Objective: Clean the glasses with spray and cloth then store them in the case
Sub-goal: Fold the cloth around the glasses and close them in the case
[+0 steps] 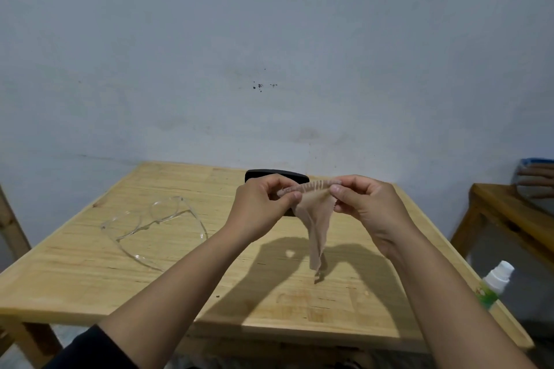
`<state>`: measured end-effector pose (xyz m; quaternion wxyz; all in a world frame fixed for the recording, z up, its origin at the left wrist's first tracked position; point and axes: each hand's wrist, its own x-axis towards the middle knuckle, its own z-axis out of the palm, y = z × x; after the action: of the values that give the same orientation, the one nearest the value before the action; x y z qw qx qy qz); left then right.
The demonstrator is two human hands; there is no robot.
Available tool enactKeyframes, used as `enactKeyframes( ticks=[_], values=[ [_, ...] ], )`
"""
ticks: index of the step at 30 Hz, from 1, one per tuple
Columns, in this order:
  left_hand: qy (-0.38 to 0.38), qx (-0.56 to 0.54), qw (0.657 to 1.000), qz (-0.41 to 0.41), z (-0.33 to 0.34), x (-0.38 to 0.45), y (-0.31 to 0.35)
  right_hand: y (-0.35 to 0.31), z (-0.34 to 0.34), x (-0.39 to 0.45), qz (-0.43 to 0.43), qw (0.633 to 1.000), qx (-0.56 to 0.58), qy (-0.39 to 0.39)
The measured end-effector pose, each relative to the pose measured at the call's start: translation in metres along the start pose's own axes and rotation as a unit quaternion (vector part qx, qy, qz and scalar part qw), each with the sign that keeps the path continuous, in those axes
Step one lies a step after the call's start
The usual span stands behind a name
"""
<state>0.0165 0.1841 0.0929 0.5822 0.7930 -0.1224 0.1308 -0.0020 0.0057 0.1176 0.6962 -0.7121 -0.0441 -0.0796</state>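
A beige cleaning cloth (314, 222) hangs in the air above the wooden table (75, 272). My left hand (260, 207) pinches its upper left corner and my right hand (365, 204) pinches its upper right corner, stretching the serrated top edge between them. Clear glasses (156, 225) lie unfolded on the table to the left, apart from both hands. A black case (278, 174) lies at the table's far edge, mostly hidden behind my hands. A white spray bottle with a green label (494, 281) stands at the table's right edge.
A second wooden table (509, 219) stands to the right, with another person's hand (536, 180) at a blue object on it. A wooden frame (12, 225) shows at the far left. A pale wall rises behind the table.
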Motion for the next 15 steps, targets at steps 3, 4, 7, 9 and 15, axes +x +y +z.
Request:
enactKeyframes(
  ticks=[3, 4, 7, 9, 15],
  values=[
    [0.017, 0.0, 1.0, -0.014, -0.007, 0.001, -0.005, -0.005, -0.004, -0.001, 0.011, 1.0, 0.025, -0.003],
    [0.02, -0.008, 1.0, -0.022, -0.009, 0.002, -0.005, -0.006, -0.005, -0.002, 0.013, 0.999, 0.034, -0.002],
    [0.026, -0.03, 0.999, -0.038, -0.013, 0.002, -0.005, -0.008, -0.008, -0.004, 0.015, 0.998, 0.062, 0.004],
    [0.023, -0.038, 0.998, -0.038, -0.016, 0.002, -0.004, -0.009, -0.009, -0.005, 0.018, 0.997, 0.073, 0.012],
    [0.028, -0.046, 0.998, -0.038, -0.022, 0.001, -0.006, -0.009, -0.014, -0.01, 0.022, 0.995, 0.095, 0.019]
  ],
)
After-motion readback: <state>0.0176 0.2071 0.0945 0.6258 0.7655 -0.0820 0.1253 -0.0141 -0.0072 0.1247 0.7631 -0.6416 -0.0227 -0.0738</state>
